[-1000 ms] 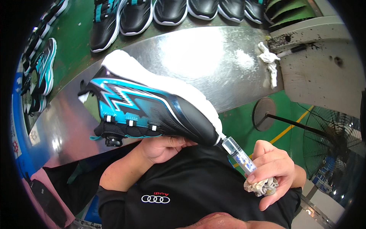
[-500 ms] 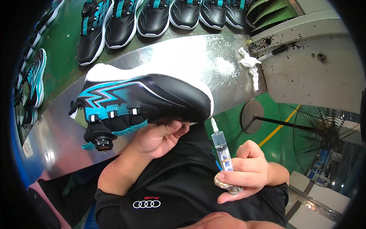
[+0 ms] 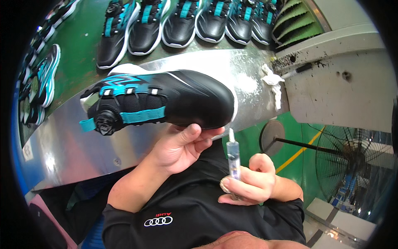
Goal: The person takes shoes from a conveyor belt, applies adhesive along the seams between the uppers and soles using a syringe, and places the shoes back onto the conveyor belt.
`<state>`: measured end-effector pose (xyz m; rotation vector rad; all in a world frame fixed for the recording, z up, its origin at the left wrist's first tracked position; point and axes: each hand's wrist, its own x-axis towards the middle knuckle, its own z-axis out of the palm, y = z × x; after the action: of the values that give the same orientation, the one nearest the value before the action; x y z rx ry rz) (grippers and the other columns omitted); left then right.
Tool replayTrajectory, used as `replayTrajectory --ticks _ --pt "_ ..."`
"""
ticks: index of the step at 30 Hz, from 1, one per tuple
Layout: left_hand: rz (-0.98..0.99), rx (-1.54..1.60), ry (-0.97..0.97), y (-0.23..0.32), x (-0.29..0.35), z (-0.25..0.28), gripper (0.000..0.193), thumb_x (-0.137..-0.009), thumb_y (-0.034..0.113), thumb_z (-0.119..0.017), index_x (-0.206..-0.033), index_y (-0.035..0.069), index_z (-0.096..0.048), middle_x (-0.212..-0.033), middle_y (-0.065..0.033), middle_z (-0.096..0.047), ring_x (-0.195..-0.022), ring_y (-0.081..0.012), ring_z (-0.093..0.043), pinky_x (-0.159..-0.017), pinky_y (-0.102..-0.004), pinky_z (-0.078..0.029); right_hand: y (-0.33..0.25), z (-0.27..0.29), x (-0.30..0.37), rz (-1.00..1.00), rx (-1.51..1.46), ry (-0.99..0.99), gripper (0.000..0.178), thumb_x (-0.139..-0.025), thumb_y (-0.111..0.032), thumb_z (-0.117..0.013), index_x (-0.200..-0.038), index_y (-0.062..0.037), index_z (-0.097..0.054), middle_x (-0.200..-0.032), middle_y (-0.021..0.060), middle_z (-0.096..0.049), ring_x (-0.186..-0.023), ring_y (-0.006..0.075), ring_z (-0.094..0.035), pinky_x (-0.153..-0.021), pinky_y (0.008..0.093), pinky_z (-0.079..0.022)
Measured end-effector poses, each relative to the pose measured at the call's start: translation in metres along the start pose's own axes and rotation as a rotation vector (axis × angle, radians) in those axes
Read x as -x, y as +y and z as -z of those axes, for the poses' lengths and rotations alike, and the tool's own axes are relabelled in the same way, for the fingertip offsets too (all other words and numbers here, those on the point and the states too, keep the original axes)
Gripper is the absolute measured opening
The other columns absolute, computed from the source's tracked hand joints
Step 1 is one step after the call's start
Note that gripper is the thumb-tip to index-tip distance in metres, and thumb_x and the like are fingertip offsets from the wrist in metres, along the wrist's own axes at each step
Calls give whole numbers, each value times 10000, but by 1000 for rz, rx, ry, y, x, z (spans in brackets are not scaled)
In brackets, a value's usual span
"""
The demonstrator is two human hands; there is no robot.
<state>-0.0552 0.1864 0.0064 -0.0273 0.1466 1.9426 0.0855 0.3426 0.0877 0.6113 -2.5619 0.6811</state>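
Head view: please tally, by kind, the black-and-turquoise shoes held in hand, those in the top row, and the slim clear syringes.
White-soled shoe in left hand: 1
White-soled shoes in top row: 6
Clear syringe in right hand: 1
Total: 8

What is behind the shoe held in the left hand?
Behind the held shoe, a shiny metal surface shows around much of it, with a white speckled patch beside the toe. The part it covers can't be seen.

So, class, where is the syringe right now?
In the head view, the syringe is just right of centre, held in the right hand, its tip just below the toe of the shoe in the left hand.
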Motion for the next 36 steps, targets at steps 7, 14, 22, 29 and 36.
replayTrajectory --ticks 7,14,22,29,36 --pt "101 39 -40 -9 49 33 559 -782 -21 -615 -1308 57 -443 -1227 -148 -563 -1148 -310 -541 -912 -404 -480 35 -1 30 -140 39 47 536 -622 -444 -807 -977 -109 -584 -864 39 -566 -670 230 -429 -621 345 -340" --pt "-269 -272 581 29 174 1 702 -730 57 -644 -1340 -49 -314 -1273 -186 -496 -1155 -280 -525 -1030 -400 -383 97 -65 11 -201 -10 80 490 -628 -309 -795 -1006 -61 -606 -838 70 -602 -720 253 -419 -665 352 -349" --pt "-686 -721 635 113 180 9 582 -814 179 -635 -1266 -84 -382 -1241 -221 -515 -1139 -335 -537 -996 -432 -424 101 -77 -6 -274 -39 79 444 -612 -277 -792 -966 -68 -623 -790 47 -615 -697 222 -425 -704 319 -330" --pt "-580 -994 681 278 90 22 337 -874 130 -581 -1161 -31 -509 -1095 -115 -610 -978 -193 -609 -870 -351 -495 97 -81 -9 -267 -16 44 456 -611 -312 -797 -955 -69 -622 -793 40 -617 -692 221 -449 -708 322 -330" --pt "-258 -1338 937 303 43 49 360 -876 268 -610 -1114 3 -559 -981 -94 -637 -792 -152 -646 -704 -283 -533 97 -84 -3 -340 27 34 494 -642 -399 -777 -965 -60 -620 -797 75 -616 -719 246 -474 -738 346 -337"
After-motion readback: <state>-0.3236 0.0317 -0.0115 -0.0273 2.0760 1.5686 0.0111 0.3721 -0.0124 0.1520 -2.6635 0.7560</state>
